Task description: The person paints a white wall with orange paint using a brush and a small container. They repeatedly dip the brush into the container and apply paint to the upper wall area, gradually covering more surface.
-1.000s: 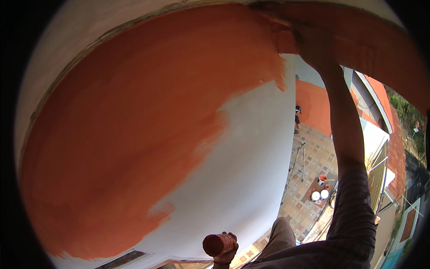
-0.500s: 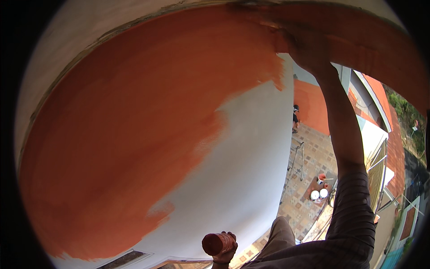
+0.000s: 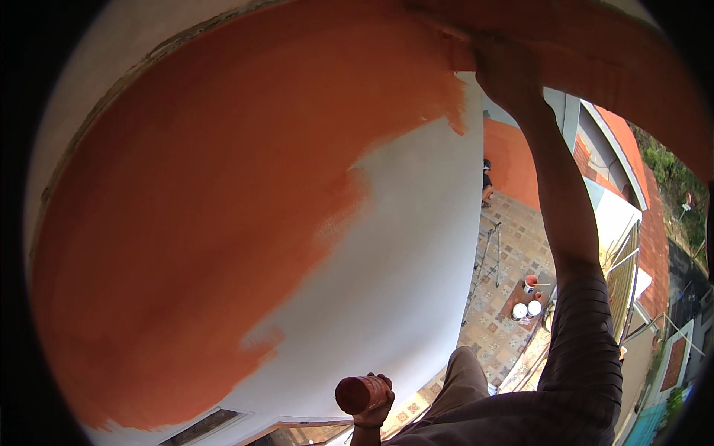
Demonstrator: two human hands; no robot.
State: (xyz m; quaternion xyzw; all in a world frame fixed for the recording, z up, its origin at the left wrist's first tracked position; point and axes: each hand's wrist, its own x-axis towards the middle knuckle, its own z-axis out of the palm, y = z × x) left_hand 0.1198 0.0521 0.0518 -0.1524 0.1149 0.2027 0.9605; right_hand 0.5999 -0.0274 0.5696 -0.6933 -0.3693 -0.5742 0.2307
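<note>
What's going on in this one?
The person's left hand holds a reddish cup low down. The right hand is raised to the top of the wall; shadow hides whatever it may hold. Orange paint covers the wall's upper left, leaving the lower right white. Below, buckets stand on the tiled floor, with another person farther off.

Daylight, brightest at right | right hand [image 3: 509,70] dim, details lost in shadow | wall [image 3: 260,201] bowed | corners black
</note>
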